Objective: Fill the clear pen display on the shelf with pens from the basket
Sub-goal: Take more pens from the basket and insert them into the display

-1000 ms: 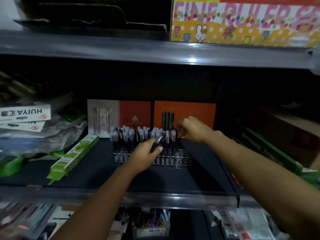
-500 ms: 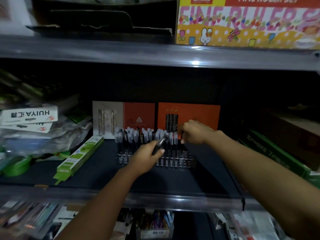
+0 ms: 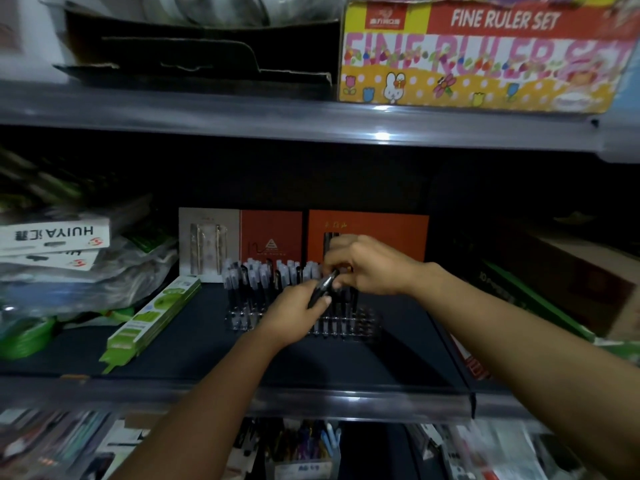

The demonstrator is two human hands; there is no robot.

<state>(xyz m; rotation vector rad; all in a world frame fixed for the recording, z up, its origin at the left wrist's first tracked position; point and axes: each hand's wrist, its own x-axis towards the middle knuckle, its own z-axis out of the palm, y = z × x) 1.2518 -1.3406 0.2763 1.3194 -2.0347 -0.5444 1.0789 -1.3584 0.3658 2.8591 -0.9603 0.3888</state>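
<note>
left grip (image 3: 294, 315) clamped on pens (image 3: 322, 289), right grip (image 3: 367, 266) pinching one, display (image 3: 367, 322) right rows open

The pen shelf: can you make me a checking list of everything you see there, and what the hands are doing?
Surface: dark shelf board, dimly lit.
Job's things: clear plastic pen display, mostly filled with upright black pens; basket not seen.
Clutter: flat green packet at left; orange boxes behind; white boxes on plastic bags far left.
Grips: left hand holds a bunch of dark pens; right hand pinches at their top end.
Cables: nothing seen.
Surroundings: colourful ruler set box on the shelf above; more pens below.
</note>
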